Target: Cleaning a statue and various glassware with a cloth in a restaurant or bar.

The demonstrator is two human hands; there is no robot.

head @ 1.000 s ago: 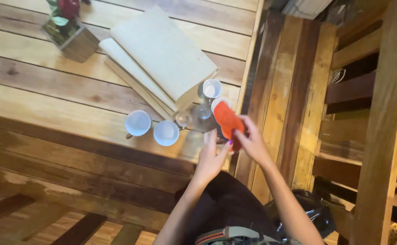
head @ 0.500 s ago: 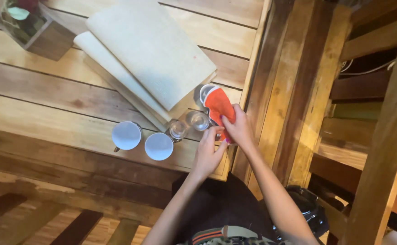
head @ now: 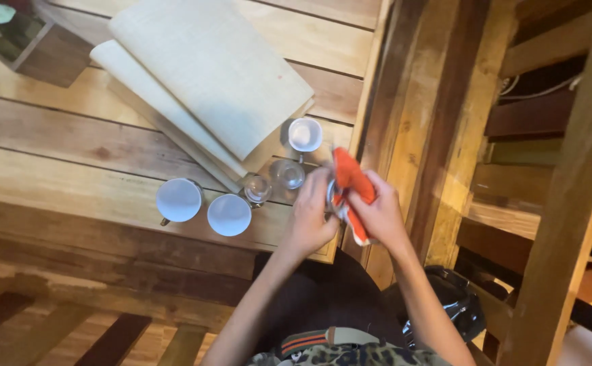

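Cloth [head: 350,181], orange with a white edge, is held at the near right corner of the wooden table [head: 72,146], wrapped about a small clear glass (mostly hidden). The right hand [head: 377,213] is closed over the cloth, and the left hand [head: 313,213] is closed on the glass's other side. Just beyond stand two empty glasses [head: 287,173] and a white cup [head: 305,134]; two more white cups [head: 201,207] sit to the left. Pale folded mats [head: 208,74] are stacked behind them.

Warm, dim indoor light falls from above; the hands are slightly motion-blurred, and the lower corners sink into shadow.
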